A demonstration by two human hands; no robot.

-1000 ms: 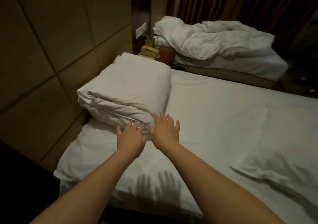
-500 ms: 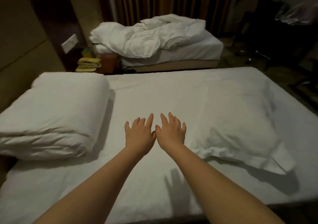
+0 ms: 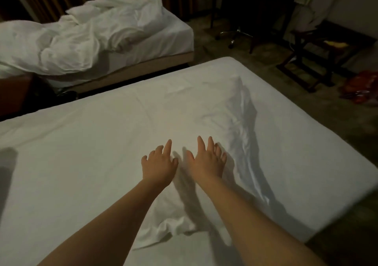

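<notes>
Head view: left hand [image 3: 158, 165] and right hand [image 3: 206, 161], fingers spread straight and holding nothing, sit side by side over the white pillow [image 3: 231, 122] (contact unclear). Pillow lies flat on the bed [image 3: 71, 163], nearer its right edge. Wide bare sheet lies left of the hands.

Limp white pillow [image 3: 229, 120], creased, lying flat and slantwise on the white-sheeted bed [image 3: 81, 153], near corner rumpled.
</notes>
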